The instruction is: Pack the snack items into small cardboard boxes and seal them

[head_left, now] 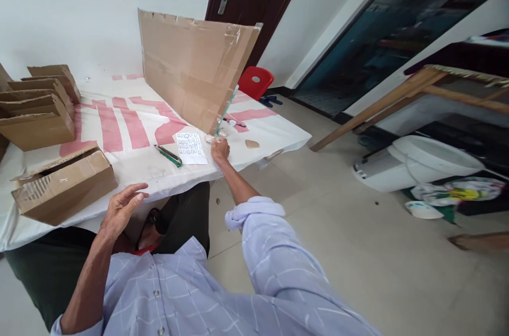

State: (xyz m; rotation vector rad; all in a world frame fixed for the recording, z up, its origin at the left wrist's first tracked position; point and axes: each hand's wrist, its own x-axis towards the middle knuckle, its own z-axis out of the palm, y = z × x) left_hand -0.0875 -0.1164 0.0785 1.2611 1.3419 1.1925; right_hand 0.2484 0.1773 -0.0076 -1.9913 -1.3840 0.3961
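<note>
My right hand (220,150) is closed at the table's front edge, beside the lower corner of a large upright cardboard sheet (191,65). Small clear, shiny items, perhaps tape, show at its fingertips; what it grips is too small to make out. Just left of it lies a white paper (191,148) with rows of drawn squares. A green utility knife (168,156) rests beside the paper. My left hand (125,208) hovers at the near table edge, fingers apart and holding nothing. Nearest to it is a long cardboard box (66,185) with its top flaps partly raised.
Several open cardboard boxes (37,108) crowd the table's left end. A cardboard scrap (252,143) lies near the right corner of the white tablecloth (282,132). Beyond stands a red chair (255,81). On the floor at right are a white bucket (429,158) and a wooden-legged table (382,103).
</note>
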